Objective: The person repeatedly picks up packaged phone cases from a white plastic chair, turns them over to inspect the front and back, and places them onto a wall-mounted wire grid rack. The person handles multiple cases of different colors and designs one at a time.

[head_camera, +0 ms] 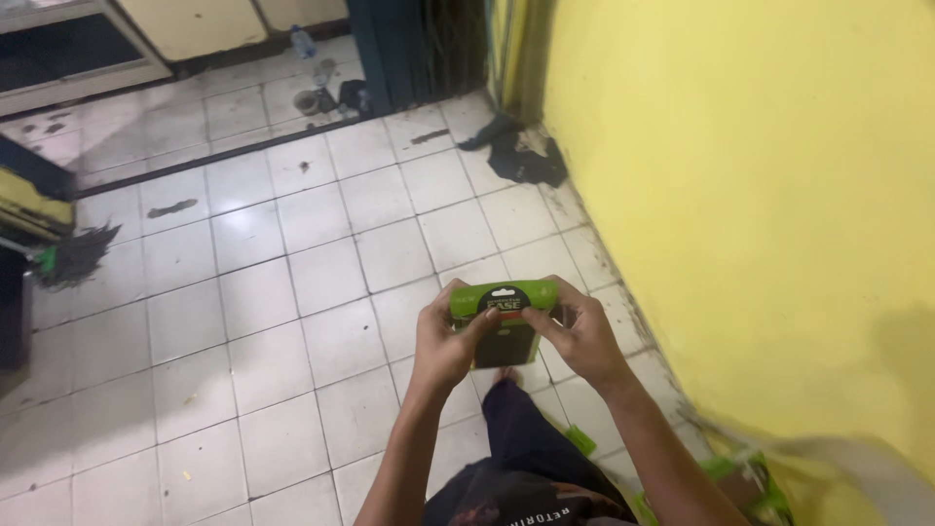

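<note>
Green-topped packet (504,321) is held between both hands above the tiled floor (243,321); left hand (446,341) and right hand (577,336) have fingers closed on its upper corners. Thumbs are best kept on the card edge, pulled apart evenly.
</note>
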